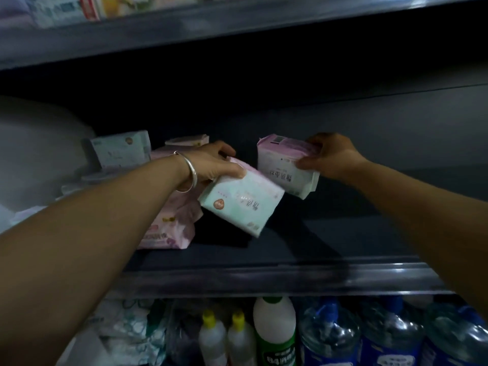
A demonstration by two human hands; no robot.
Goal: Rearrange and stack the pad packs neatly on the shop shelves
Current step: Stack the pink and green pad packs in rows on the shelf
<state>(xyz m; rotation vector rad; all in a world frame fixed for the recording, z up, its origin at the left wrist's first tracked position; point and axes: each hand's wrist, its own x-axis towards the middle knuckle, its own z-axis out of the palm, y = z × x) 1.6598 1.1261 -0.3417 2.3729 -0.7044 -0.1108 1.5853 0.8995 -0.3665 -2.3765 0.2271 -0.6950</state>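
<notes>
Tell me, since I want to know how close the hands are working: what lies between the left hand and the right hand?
In the head view, two held packs: the mint-green pad pack in the left hand and the pink pad pack in the right hand.

I can't read the print on the mint pack (241, 200), it's too blurred. My left hand (211, 165) covers its top corner, and the left forearm hides much of the pink packs (171, 228) at the shelf's left end. Packs on the top shelf (66, 7) are cut off by the upper edge. Water jugs (390, 336) run off the bottom.
</notes>
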